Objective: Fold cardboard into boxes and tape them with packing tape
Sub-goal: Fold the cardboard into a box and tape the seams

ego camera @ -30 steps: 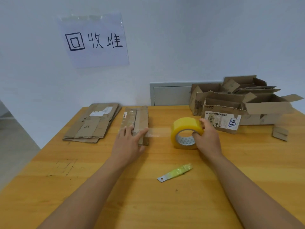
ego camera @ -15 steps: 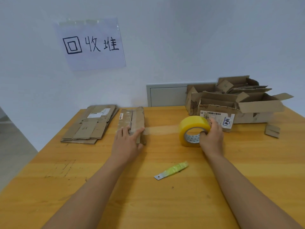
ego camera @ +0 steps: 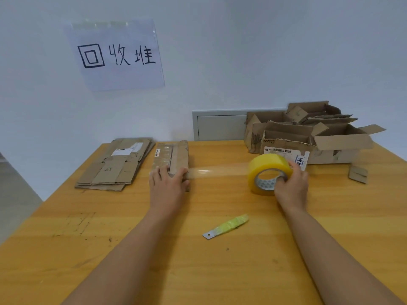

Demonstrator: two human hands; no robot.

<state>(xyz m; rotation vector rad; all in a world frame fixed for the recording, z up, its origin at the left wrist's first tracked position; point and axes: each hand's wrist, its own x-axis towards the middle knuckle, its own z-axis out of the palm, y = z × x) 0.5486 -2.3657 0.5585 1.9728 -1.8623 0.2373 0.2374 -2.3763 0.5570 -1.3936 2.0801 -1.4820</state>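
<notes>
a small flat brown cardboard box (ego camera: 174, 160) is pressed to the yellow wooden table (ego camera: 220, 271) by the left hand (ego camera: 168, 183), whose fingers lie nearly straight across its near end. a fat yellow roll of clear packing tape (ego camera: 267, 173) is gripped by the right hand (ego camera: 290, 187), fingers curled into its core. a clear strip of tape (ego camera: 218, 171) is stretched between them, its long axis running straight rightward from the left fingertips to the roll. a green-handled cutter blade (ego camera: 226, 225) lies nearer the body, closer to the right hand, which is judged likeliest to be used for the cut.
</notes>
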